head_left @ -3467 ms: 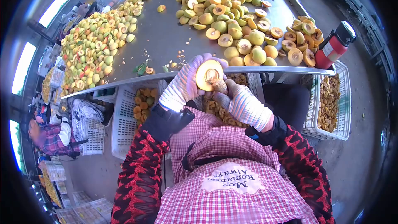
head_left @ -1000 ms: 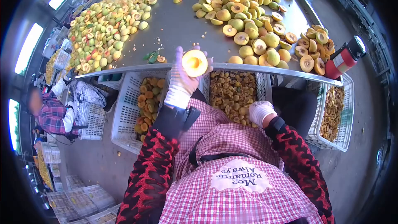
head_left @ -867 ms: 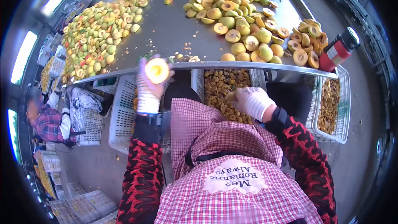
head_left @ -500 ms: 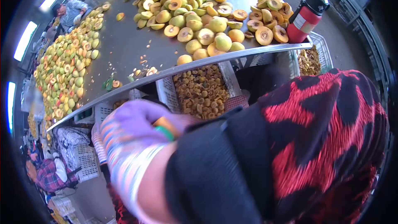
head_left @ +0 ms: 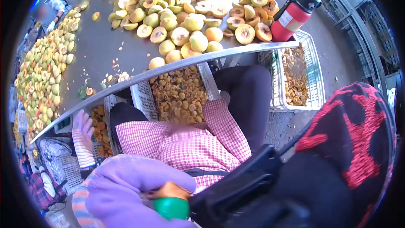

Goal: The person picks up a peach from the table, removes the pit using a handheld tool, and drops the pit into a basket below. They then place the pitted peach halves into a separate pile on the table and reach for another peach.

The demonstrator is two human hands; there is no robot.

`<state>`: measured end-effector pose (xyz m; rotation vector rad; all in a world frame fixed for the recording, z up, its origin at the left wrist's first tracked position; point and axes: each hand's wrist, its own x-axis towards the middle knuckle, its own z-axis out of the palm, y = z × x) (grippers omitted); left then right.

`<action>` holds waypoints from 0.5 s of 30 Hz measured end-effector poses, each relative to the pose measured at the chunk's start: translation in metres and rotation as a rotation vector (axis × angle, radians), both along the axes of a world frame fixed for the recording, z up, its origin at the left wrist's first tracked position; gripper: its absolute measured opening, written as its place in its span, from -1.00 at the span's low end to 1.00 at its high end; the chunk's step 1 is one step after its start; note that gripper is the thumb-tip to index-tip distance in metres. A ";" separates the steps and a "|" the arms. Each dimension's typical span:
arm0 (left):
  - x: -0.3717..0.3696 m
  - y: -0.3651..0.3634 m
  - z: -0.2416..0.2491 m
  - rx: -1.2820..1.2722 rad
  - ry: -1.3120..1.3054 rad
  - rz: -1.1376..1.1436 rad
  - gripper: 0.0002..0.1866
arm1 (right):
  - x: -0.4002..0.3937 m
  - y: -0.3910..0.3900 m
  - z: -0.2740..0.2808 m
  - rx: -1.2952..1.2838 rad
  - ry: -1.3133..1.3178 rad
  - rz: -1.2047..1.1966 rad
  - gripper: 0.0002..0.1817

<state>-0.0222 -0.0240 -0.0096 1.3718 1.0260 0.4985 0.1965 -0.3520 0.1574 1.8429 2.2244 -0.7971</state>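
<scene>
My left hand [head_left: 82, 131], in a pale purple glove with a striped cuff, is raised at the left below the table edge, fingers apart and empty. Close to the camera at the bottom, my right hand [head_left: 126, 185] wears a purple glove and has its fingers curled round a rounded green and orange object [head_left: 172, 207], whose full shape is hidden. Halved and whole yellow-green fruits [head_left: 198, 41] lie heaped on the metal table [head_left: 109, 38] beyond my hands. A crate of cut fruit pieces [head_left: 179, 97] stands under the table edge, before my checked clothing [head_left: 190, 147].
A red bottle [head_left: 291, 14] with a black lid stands at the table's right corner. Beside it on the floor is a white crate [head_left: 314, 71] of fruit pieces. A long fruit pile [head_left: 46, 76] covers the table's left side. Another person [head_left: 55, 8] is at the far left.
The view has shifted, showing my lap and legs. My right hand appears lower and closer to the camera, with the green and orange object. My left hand has come into view.
</scene>
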 end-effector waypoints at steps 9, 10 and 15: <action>0.144 -0.031 0.059 0.135 -0.156 -0.424 -0.48 | 0.033 0.006 -0.015 -0.180 0.089 -0.047 -0.84; 0.158 -0.030 0.060 0.094 -0.094 -0.397 -0.50 | 0.037 0.008 -0.017 -0.220 0.100 -0.062 -0.85; 0.291 -0.014 0.038 0.027 0.038 -0.657 -0.57 | 0.076 0.012 -0.047 -0.098 0.219 -0.189 -0.72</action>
